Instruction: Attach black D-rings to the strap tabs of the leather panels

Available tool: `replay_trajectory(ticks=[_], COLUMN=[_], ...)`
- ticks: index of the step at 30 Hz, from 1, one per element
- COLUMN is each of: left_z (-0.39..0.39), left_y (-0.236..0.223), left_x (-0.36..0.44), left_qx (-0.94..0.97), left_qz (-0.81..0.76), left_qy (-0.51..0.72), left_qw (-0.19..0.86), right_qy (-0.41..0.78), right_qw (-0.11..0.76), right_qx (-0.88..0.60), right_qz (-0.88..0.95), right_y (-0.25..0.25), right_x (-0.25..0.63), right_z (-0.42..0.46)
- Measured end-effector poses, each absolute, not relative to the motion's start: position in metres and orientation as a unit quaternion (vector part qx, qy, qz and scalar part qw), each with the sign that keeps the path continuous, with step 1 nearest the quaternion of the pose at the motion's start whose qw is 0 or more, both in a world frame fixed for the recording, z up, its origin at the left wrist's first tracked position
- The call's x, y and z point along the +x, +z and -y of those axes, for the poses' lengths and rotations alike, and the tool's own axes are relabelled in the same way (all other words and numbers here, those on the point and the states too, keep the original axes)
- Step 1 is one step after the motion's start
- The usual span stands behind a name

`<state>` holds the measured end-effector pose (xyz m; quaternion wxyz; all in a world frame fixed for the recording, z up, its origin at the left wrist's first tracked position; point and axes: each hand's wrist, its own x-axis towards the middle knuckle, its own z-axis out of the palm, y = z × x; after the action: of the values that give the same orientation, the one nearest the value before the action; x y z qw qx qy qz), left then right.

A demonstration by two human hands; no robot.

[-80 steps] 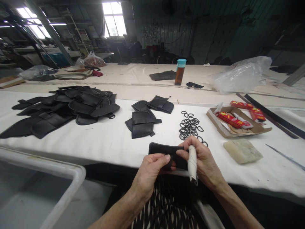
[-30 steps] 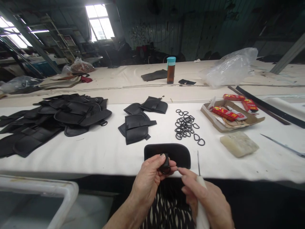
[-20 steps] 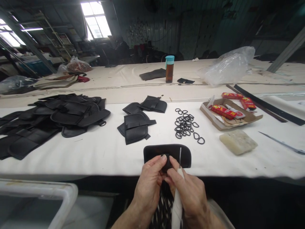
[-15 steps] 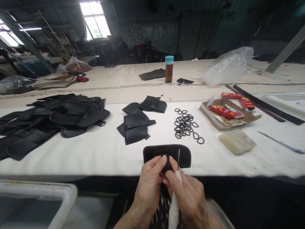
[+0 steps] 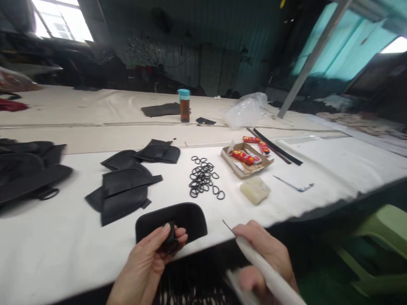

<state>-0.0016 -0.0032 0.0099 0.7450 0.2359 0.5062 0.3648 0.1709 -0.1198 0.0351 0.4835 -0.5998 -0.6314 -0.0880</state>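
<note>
My left hand (image 5: 148,256) is closed, pinching a small folded black strap piece (image 5: 171,238) between thumb and fingers. Just behind it a flat black leather panel (image 5: 194,221) with a rounded corner lies at the table's front edge. To the right, my right hand (image 5: 270,250) grips an awl (image 5: 259,261) with a thin metal point and a white wrapped handle. The awl's tip points up and left, apart from the strap piece. A pile of black D-rings (image 5: 201,180) lies beyond the panel, near several stitched black leather pieces (image 5: 124,186).
A cardboard tray (image 5: 237,166) with red boxes stands beyond a pale waxy block (image 5: 255,189). Thin scissors (image 5: 294,184) lie on the right. A bottle (image 5: 185,108) stands farther back. More black pieces (image 5: 28,169) are heaped at left; a green stool (image 5: 386,237) is at right.
My hands have separated: the right one moved away to the right with the awl, while the left still holds the strap piece. The view has turned to the right.
</note>
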Motion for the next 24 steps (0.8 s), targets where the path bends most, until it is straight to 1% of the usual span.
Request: replay_trajectory(ticks=[4,6,8,12,19,24], left_z=[-0.008,-0.01,-0.012,-0.016,-0.012,-0.013], left_y=[0.002,0.004,0.008,0.016,0.02,0.017], left_x=[-0.001,0.001,0.004,0.012,0.017,0.014], left_qx=[0.203,0.181,0.154,0.12,0.219,0.222], left_qz=[-0.523,-0.52,-0.52,-0.546,-0.555,-0.554], left_qy=[0.346,0.345,0.352,0.375,0.386,0.382], left_qw=[0.752,0.76,0.763,0.739,0.703,0.705], right_qy=[-0.005,0.009,0.008,-0.005,-0.013,-0.02], right_qw=[0.482,0.489,0.498,0.501,0.458,0.43], right_qx=[-0.753,-0.795,-0.808,-0.807,-0.821,-0.83], right_qz=[0.449,0.359,0.316,0.312,0.34,0.356], right_y=[0.04,0.039,0.037,0.033,0.033,0.033], right_x=[0.205,0.218,0.229,0.248,0.271,0.279], right_z=[0.14,0.144,0.144,0.135,0.112,0.102])
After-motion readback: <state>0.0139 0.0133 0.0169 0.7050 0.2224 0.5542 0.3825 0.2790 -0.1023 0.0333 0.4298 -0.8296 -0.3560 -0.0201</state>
